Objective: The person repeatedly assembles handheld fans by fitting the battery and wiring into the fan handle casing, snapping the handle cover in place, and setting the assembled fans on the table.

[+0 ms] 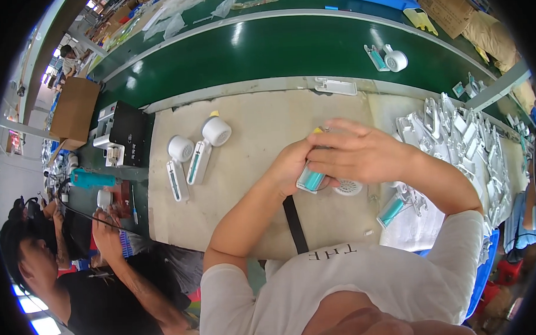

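Note:
Over the middle of the beige mat, my left hand (293, 165) grips an opened white handheld fan by its handle. A teal cylinder (311, 179), which looks like a battery, shows below the fingers. My right hand (365, 155) lies across the handle from the other side, its fingers over those of my left hand, closed round the fan. The fan's white round grille (348, 188) shows beneath my right hand. Most of the handle and the fingertips' contact are hidden. Near my right forearm lies another teal cylinder (392, 213) in a white shell with thin wires.
Two white handheld fans (216, 131) lie on the mat's left. A heap of white plastic shells (456, 143) covers the right. A white cover (336, 86) rests at the back edge; an opened fan (396, 61) lies on the green surface beyond. A co-worker (107, 285) sits left, near a black machine (125, 134).

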